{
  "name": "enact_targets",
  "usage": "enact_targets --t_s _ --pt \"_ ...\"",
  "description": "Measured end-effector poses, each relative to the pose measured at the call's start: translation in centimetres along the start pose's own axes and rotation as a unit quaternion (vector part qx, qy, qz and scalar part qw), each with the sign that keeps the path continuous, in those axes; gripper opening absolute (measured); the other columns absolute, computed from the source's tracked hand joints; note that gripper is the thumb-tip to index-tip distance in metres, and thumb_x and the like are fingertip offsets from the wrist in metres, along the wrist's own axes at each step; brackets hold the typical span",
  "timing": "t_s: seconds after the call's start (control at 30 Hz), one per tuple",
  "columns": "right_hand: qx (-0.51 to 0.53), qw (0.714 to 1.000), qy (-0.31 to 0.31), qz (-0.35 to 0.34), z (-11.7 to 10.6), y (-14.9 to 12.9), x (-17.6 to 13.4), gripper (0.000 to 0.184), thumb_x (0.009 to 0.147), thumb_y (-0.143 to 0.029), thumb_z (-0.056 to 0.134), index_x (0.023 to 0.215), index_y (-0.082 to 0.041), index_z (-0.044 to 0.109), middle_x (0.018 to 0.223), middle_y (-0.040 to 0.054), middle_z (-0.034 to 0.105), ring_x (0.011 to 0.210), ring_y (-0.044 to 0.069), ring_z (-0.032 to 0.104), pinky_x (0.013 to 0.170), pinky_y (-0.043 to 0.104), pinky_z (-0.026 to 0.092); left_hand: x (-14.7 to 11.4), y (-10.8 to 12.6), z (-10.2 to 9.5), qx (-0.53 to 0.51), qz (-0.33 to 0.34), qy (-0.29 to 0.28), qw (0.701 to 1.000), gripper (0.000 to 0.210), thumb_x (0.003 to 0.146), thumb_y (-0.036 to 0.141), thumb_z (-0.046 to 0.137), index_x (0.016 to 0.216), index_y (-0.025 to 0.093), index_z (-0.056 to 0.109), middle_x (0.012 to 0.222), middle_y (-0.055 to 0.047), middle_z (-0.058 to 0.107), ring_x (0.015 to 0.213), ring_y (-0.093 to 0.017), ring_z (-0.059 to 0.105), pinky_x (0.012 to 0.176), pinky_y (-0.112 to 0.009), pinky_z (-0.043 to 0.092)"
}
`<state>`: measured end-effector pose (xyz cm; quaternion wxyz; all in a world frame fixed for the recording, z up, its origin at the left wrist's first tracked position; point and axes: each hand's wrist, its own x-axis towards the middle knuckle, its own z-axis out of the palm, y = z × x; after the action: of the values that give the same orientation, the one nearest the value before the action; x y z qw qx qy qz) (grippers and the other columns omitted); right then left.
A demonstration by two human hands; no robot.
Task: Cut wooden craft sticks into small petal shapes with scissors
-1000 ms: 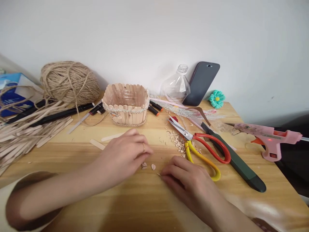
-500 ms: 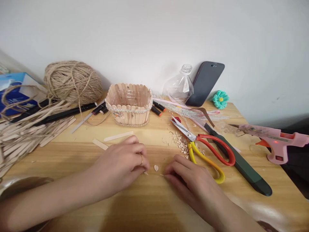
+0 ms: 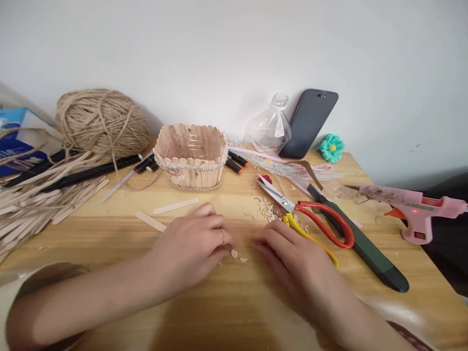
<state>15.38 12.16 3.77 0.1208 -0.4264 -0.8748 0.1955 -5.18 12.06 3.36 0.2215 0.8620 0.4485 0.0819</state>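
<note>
My left hand (image 3: 199, 243), a ring on one finger, rests low over the wooden table with its fingers bent together. Its fingertips are right beside two small cut wood chips (image 3: 234, 254) that form a heart-like shape; whether they grip a piece is hidden. A third chip (image 3: 243, 260) lies just to the right. Across from it, my right hand (image 3: 292, 258) has its fingers closed, and no piece shows at the tips. Behind that hand are scissors (image 3: 285, 201) with one red and one yellow handle, lying by a heap of wood shavings (image 3: 268, 210).
A popsicle-stick basket (image 3: 193, 170) with beaded trim stands at the back. Left are a twine ball (image 3: 104, 122) and many loose sticks (image 3: 32, 209). Right are a clear bottle top (image 3: 268, 129), a phone (image 3: 310, 122), a green-handled tool (image 3: 376, 258) and a pink glue gun (image 3: 417, 214).
The chip at my right fingertips now lies loose beside the heart-shaped pair. My right hand has drawn slightly up and away from it; my left fingers have shifted right, closer to the pair.
</note>
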Motion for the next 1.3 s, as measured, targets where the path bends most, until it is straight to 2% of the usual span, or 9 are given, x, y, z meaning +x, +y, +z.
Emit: enact_targets --t_s 0.17,0.4,0.6,0.83,1.07,1.3 --pt "0.033 0.999 -0.019 0.007 0.1 0.0 -0.6 0.020 0.092 -0.014 0.041 0.085 -0.019 0.059 0.080 0.0032 0.057 0.065 0.016 0.056 0.058 0.026 0.045 0.3 0.1 0.1 -0.003 0.004 -0.013 1.000 0.020 0.088 0.023 0.050 0.085 0.019 0.069 0.081 -0.005 0.065 0.086 -0.023 0.049 0.071 -0.035 0.042" --pt "0.032 0.999 -0.030 -0.009 1.1 -0.6 -0.6 0.015 0.089 -0.016 0.049 0.081 -0.018 0.061 0.078 0.0029 0.058 0.067 0.016 0.057 0.056 0.025 0.044 -0.8 -1.1 -0.9 -0.035 -0.005 0.083 0.996 0.019 0.089 0.020 0.049 0.086 0.018 0.068 0.080 -0.003 0.066 0.084 -0.020 0.052 0.075 -0.034 0.041" --pt "-0.047 0.995 0.019 -0.087 1.8 -0.7 -0.7 0.024 0.091 -0.013 0.043 0.078 -0.015 0.063 0.072 0.0040 0.058 0.063 0.018 0.055 0.055 0.029 0.042 -2.0 -2.4 -1.1 -0.036 -0.011 0.124 0.992 0.017 0.088 0.019 0.050 0.084 0.017 0.067 0.081 -0.003 0.066 0.084 -0.019 0.053 0.074 -0.033 0.042" --pt "-0.019 1.000 0.024 -0.003 1.6 -0.7 -0.2 0.021 0.087 -0.014 0.043 0.072 -0.017 0.058 0.072 0.0039 0.058 0.060 0.015 0.055 0.052 0.026 0.041 -3.1 -3.4 -1.9 -0.037 -0.037 0.146 0.988 0.018 0.087 0.022 0.049 0.086 0.018 0.067 0.083 -0.004 0.068 0.084 -0.020 0.055 0.073 -0.032 0.044" --pt "-0.025 0.999 0.023 0.008 1.6 -0.5 -0.1 0.020 0.087 -0.016 0.042 0.073 -0.019 0.055 0.073 0.0034 0.057 0.057 0.016 0.056 0.051 0.026 0.041 -4.3 -4.9 -3.9 -0.046 -0.097 0.199 0.974 0.021 0.085 0.029 0.050 0.084 0.019 0.068 0.085 -0.004 0.071 0.079 -0.021 0.060 0.072 -0.036 0.045" --pt "-0.012 1.000 0.021 0.003 1.5 -0.7 -0.2 0.025 0.090 -0.018 0.039 0.073 -0.019 0.057 0.073 0.0041 0.057 0.060 0.016 0.057 0.053 0.027 0.044 -2.9 -4.7 -3.1 -0.035 -0.054 0.141 0.988 0.017 0.085 0.020 0.051 0.083 0.019 0.068 0.084 -0.003 0.070 0.085 -0.020 0.059 0.077 -0.034 0.045"
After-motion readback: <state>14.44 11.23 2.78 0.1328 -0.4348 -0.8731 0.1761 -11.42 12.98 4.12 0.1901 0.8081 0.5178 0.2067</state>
